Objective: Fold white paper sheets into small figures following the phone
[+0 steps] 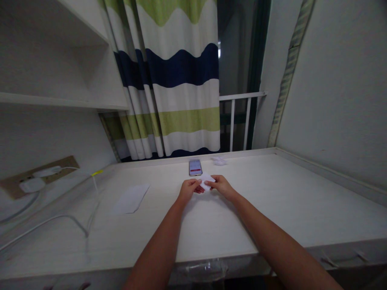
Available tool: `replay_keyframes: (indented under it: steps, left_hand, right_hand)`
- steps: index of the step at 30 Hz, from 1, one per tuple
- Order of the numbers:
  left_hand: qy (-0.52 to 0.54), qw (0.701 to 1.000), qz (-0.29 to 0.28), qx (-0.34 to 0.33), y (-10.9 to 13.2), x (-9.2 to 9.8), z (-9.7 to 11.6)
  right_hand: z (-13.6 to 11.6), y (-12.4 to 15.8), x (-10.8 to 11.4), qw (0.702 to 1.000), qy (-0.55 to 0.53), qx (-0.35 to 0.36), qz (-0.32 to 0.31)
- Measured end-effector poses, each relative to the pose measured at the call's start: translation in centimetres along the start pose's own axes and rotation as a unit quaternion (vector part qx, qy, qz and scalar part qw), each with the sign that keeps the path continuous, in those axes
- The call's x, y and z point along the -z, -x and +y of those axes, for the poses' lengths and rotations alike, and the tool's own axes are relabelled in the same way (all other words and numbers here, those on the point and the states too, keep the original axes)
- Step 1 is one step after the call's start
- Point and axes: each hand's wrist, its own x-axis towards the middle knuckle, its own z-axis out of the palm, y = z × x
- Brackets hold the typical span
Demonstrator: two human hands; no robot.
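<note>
Between my two hands is a small folded piece of white paper, held a little above the desk. My left hand pinches its left edge, thumb on top. My right hand grips the right side, its thumb pressed onto the paper. A phone with its screen lit lies just beyond the hands. Behind and to the right of it sit some small folded white paper pieces; their exact shape is too small to make out.
White sheets of paper lie on the desk to the left. White cables run from plugs in a wall socket over the left side. A striped curtain and a white railing stand behind the desk; a shelf overhangs the left.
</note>
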Motion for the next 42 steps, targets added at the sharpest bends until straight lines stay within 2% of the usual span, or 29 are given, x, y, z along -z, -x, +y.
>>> replay_keyframes:
  steps: [4,8,11,20,24,31,37,42]
  left_hand:
    - [-0.010,1.000,-0.011,-0.010,0.2,-0.4,0.0]
    - [-0.016,0.999,-0.037,-0.008,0.3,-0.9,-0.4]
    - [-0.005,0.999,-0.032,-0.004,0.1,-1.0,-0.8]
    - [-0.003,0.999,-0.023,-0.035,-0.2,-0.6,-1.2]
    - [-0.001,0.999,-0.029,-0.023,-0.3,-0.6,-1.1]
    - [0.009,1.000,0.011,-0.018,-0.2,-0.4,-0.5]
    - [0.035,0.999,0.040,-0.007,-0.3,-0.1,-0.4]
    - [0.065,0.996,0.059,-0.020,-0.3,0.0,-0.5]
  right_hand:
    - [0.0,-0.1,0.0,1.000,-0.004,0.015,0.009]
    - [0.4,-0.2,-0.2,0.999,-0.017,-0.003,0.030]
    - [0.7,-0.4,-0.5,0.998,-0.028,-0.008,0.046]
    - [0.9,-0.4,-0.5,0.999,-0.032,-0.008,0.031]
    - [0.9,-0.5,-0.3,0.999,-0.017,-0.007,0.030]
    - [0.8,-0.5,-0.2,1.000,0.005,-0.010,0.027]
    - [0.6,-0.6,-0.1,0.995,-0.070,-0.002,0.067]
    - [0.5,-0.5,-0.2,0.994,-0.073,0.022,0.078]
